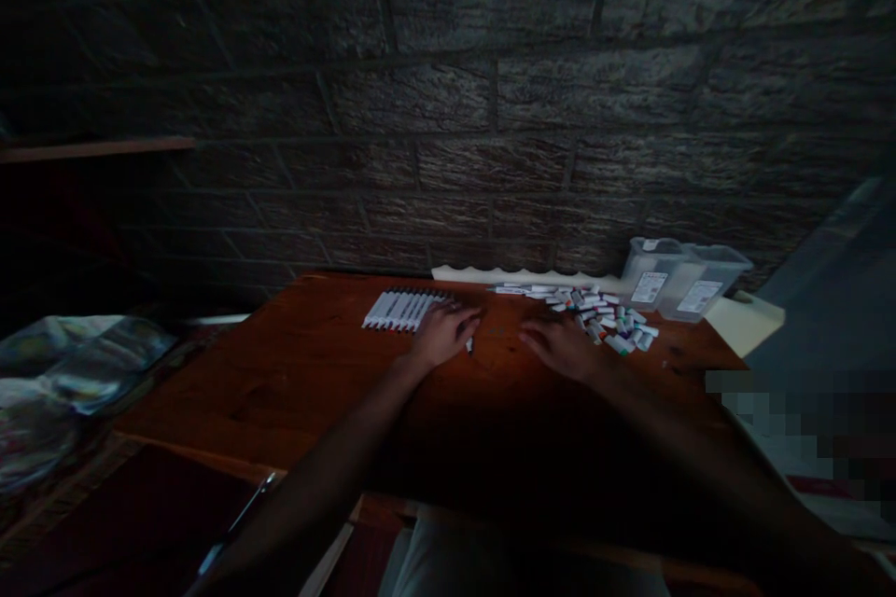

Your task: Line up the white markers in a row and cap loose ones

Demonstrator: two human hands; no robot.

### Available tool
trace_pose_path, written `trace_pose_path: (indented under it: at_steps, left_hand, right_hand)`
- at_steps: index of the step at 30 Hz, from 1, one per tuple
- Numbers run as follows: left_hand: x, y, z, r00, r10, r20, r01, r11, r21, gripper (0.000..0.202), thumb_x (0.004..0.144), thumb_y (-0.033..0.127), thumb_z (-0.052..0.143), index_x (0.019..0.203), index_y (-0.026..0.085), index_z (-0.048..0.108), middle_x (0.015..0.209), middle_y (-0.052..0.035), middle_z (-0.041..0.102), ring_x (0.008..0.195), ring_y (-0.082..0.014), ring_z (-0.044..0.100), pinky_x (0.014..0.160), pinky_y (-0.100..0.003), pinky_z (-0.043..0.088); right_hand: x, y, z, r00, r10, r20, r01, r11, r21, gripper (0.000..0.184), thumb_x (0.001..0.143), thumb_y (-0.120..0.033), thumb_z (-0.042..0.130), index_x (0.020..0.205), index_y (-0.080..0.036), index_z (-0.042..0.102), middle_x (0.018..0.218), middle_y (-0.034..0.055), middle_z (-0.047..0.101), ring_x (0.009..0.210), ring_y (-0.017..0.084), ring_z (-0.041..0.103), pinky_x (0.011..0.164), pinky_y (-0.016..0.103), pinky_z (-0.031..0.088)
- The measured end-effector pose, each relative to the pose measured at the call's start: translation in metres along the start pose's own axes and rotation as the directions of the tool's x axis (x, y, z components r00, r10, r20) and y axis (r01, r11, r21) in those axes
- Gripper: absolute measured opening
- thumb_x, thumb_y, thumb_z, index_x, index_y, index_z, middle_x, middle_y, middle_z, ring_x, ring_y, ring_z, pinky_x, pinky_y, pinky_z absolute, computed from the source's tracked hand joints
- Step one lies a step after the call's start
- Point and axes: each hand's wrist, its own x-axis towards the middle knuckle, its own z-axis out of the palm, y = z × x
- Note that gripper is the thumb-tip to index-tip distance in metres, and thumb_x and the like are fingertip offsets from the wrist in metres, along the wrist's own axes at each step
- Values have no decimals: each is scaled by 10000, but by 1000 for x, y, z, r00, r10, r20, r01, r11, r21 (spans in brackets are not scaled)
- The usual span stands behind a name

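Left hand: the hand is hovering or resting, which one cannot be told, over the right end of the marker row at the centre of the frame; its fingers are curving, and whether they are gripping anything is too dark to tell.
Single marker: a dark-tipped marker is showing just beside the left thumb.
Right hand: the hand is reaching in from the lower right, its fingers pointing left and standing loosely apart.
Marker row: white markers are lying side by side, left of centre.
Loose markers: a jumbled pile is spreading right of centre, beyond the right hand.
Containers: two clear containers are standing behind the pile, at the right.
Table: the brown wooden table is bearing all these.
Wall: dark blocks are filling the upper frame.
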Motion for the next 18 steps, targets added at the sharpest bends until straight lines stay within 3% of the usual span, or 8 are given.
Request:
trace_pose_path:
  at_steps: [2,7,10,13,18]
  left_hand:
    - [1,5,2,999,41,35,-42,999,29,345,937,384,451,1137,226,683,1038,-77,710,1045,-233,614,956,-391,431]
    - [1,5,-1,996,35,83,-40,997,62,307,916,377,487,1074,218,697,1031,-75,694,1022,-236,613,926,-390,441]
    - [1,-4,-9,997,-77,25,75,994,82,300,904,393,495,1056,214,682,1031,-66,691,967,-216,626,900,-356,454]
    - [0,-13,-16,979,-204,-18,205,972,116,300,886,461,497,942,222,670,892,-39,700,864,-213,638,829,-336,460]
    - [1,-12,-16,962,-269,50,260,955,140,309,832,517,543,819,220,627,749,-7,681,760,-199,633,769,-321,437]
  right_hand:
    - [-10,21,-6,1000,-17,15,18,999,-31,248,937,-302,480,1021,-218,698,1011,59,716,983,207,642,919,338,465]
    - [-28,52,-15,987,45,-157,-49,999,-23,189,907,-281,546,998,-218,699,1044,62,710,1001,216,631,932,359,476]
    - [-29,52,-16,985,80,-151,-85,996,-27,196,874,-211,575,1029,-222,693,1075,65,699,1023,226,626,932,375,489]
    - [-28,49,-12,993,66,-103,-70,997,-30,189,857,-156,574,978,-218,706,1063,69,694,1021,227,628,929,375,498]
    - [-27,47,-8,991,38,-127,-39,999,-12,195,857,-128,564,963,-203,709,1046,81,690,1030,230,622,942,380,495]
